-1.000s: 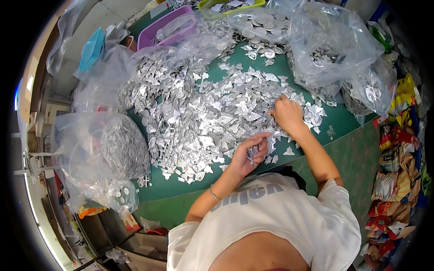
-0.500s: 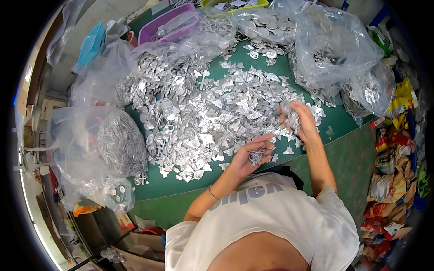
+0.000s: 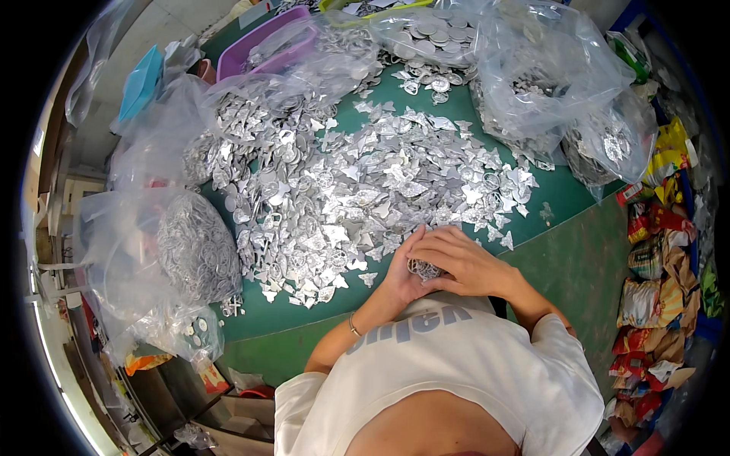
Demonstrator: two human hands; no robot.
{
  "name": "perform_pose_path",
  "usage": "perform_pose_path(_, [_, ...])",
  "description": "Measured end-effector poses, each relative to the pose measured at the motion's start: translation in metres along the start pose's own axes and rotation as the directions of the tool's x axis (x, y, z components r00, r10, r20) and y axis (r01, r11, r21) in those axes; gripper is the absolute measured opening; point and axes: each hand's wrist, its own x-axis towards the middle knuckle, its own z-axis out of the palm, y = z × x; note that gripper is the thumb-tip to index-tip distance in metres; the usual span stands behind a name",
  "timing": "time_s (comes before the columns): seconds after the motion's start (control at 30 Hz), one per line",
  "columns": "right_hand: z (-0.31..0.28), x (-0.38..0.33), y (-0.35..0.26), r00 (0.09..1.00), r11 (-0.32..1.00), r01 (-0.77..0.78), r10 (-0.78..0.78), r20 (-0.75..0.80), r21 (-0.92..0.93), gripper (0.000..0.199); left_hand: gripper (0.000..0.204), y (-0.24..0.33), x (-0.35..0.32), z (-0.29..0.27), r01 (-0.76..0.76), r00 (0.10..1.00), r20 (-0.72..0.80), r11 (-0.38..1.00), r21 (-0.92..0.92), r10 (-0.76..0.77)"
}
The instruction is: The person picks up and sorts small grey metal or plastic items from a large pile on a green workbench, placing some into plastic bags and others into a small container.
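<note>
My left hand (image 3: 403, 275) is cupped at the near edge of the table, its fingers curled round a clump of small silver metal pieces (image 3: 426, 270). My right hand (image 3: 465, 263) closes over the same clump from the right, and the two hands touch. Single shapes in the clump are too small to make out. Just beyond my fingers spreads a wide heap of flat silver metal charms (image 3: 380, 182), many with pointed, star-like or winged outlines.
Charms cover much of the green table (image 3: 559, 216). A clear bag of wiry silver pieces (image 3: 199, 247) sits at left; more filled bags (image 3: 544, 83) stand at far right. Behind are a purple basket (image 3: 262, 44) and a blue tray (image 3: 141, 82). Colourful packets (image 3: 639, 304) line the right.
My right hand has come left and nearer from over the heap's right side, bringing its handful to my left hand. Both hands now meet round the clump; the view has shifted slightly.
</note>
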Motion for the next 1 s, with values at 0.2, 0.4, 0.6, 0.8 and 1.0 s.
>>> perform_pose_path(0.2, [-0.012, -0.011, -0.001, 1.000, 0.998, 0.017, -0.017, -0.004, 0.068, 0.039, 0.041, 0.003, 0.018, -0.038, 0.064, 0.977, 0.206, 0.997, -0.039, -0.055])
perform_pose_path(0.4, [-0.027, -0.042, 0.051, 0.789, 0.916, -0.402, 0.334, -0.516, -0.021, 0.027, 0.036, 0.005, 0.021, -0.031, 0.077, 0.918, 0.395, 0.993, -0.089, -0.036])
perform_pose_path(0.6, [-0.022, -0.045, 0.052, 0.747, 0.577, -0.647, 0.344, -0.570, -0.499, 0.032, 0.030, 0.002, 0.016, -0.020, 0.082, 0.928, 0.371, 0.982, -0.170, -0.014])
perform_pose_path(0.8, [-0.028, -0.049, 0.070, 0.757, 0.770, -0.509, 0.189, -0.626, -0.384, 0.019, 0.023, -0.001, 0.018, -0.030, 0.030, 0.902, 0.428, 0.982, -0.189, 0.054])
perform_pose_path(1.0, [-0.035, -0.042, 0.078, 0.473, 0.842, -0.540, 0.278, -0.836, -0.025, 0.011, 0.025, -0.003, 0.013, -0.025, -0.084, 0.949, 0.302, 0.996, -0.039, 0.092])
